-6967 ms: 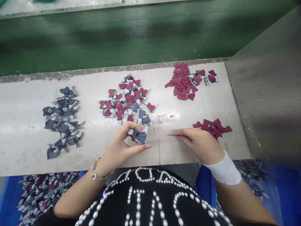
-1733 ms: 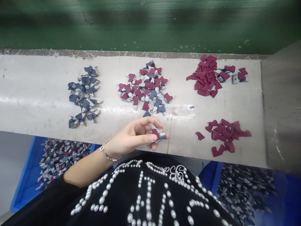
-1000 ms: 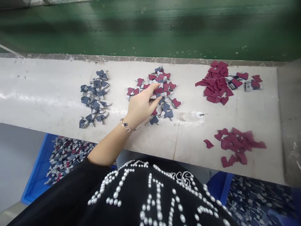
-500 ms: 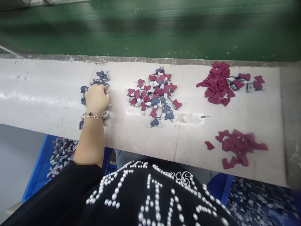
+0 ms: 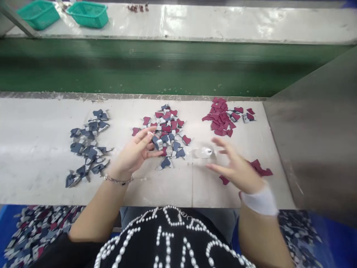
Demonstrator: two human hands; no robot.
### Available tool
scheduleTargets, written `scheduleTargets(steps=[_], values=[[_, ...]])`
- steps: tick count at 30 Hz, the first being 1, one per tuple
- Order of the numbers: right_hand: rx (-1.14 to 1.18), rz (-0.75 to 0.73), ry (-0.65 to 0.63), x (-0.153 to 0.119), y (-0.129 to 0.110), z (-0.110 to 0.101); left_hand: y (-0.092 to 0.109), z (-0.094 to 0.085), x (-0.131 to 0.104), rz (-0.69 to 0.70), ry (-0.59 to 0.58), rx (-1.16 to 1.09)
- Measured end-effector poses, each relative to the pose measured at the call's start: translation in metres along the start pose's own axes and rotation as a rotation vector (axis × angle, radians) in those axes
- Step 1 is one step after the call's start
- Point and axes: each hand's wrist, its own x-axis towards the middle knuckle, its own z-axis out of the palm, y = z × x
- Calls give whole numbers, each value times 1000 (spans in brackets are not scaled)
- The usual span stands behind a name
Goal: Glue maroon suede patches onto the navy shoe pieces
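Head view: left hand [image 5: 133, 154] pinches a blue-grey piece [image 5: 157, 142]; open right hand [image 5: 237, 169], blurred, partly hides red pieces [image 5: 261, 168]

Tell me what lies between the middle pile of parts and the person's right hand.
Between the middle pile and the right hand, the head view shows what looks like a clear bottle with a thin tip, lying on the table.
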Motion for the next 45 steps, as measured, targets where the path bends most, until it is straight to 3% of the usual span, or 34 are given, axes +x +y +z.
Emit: scheduleTargets(steps=[3, 6, 10, 16, 20, 26, 45], values=[[78, -40, -25, 18, 11, 21, -13, 20, -1, -76, -50, -5], [158, -41, -5, 22, 8, 26, -21, 33, -7, -95, -80, 9], [233, -32, 76, -2, -13, 7, -22, 45, -22, -37, -146, 78], [258, -121, 217, -37, -46, -23, -21, 56, -38, 194, -209, 449], [241, -229, 156, -45, -63, -27, -22, 60, -43, 353, -197, 649], [185, -302, 284, -45, -76, -9, -22, 61, -46, 504, -159, 798], [143, -382, 182, -41, -92, -3, -17, 60, -56, 460, -181, 719]])
